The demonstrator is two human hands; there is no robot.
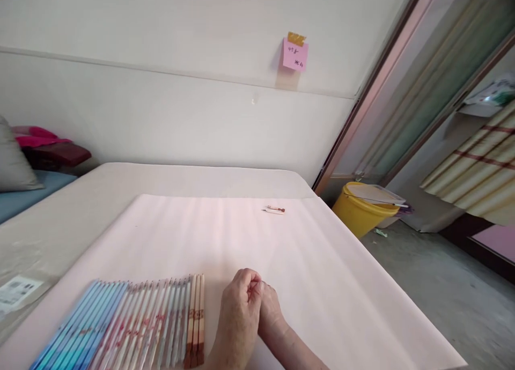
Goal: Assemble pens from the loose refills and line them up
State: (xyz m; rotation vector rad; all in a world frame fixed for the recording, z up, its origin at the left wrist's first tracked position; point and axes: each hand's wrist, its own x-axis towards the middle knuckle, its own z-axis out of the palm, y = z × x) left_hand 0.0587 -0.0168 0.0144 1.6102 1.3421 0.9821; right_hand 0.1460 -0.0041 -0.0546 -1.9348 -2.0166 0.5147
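Observation:
My left hand (240, 308) and my right hand (270, 308) meet over the near middle of the pink sheet (341, 284). Both have curled fingers, with the fingertips pressed together; anything between them is hidden. Just left of my left hand lies a row of slim pens side by side, tips pointing away from me. Blue pens (82, 327) are at its left end, then pale pens with red patterns (134, 330), greyish clear pens (177, 316), and a few wood-coloured pens (196, 311) at the right end. Two small pen-like pieces (274, 210) lie near the sheet's far edge.
The sheet covers part of a pale table (193, 179) set against a white wall (181, 123). A pink note (295, 55) is taped there. Right of the table stands a yellow bin (358, 212). Clear plastic packaging with a label (18, 292) lies at the left.

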